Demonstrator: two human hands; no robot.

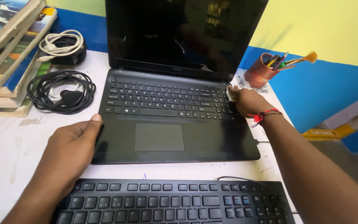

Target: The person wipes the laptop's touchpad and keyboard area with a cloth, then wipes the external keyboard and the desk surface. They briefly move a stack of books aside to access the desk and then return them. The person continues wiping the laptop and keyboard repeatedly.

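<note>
Wiping open black laptop (pixel 175 120) keys | right hand (pixel 247 101) grip closed on small white cloth (pixel 231 93) | left hand (pixel 73 143) grip loose, steadying front corner | next: likely neighbouring keys, light pressure

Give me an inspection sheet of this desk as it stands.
Surface: white scuffed tabletop, partly stained.
Job's things: open black laptop, screen dark; small white cloth at the keypad's right edge.
Clutter: stacked books; brown pen cup with brushes; separate black keyboard in front.
Hands: left hand steadies the laptop's front left corner; right hand presses the cloth, fingers closed on it.
Cables: coiled black cable; white cable coil.
Surroundings: yellow and blue wall.
</note>
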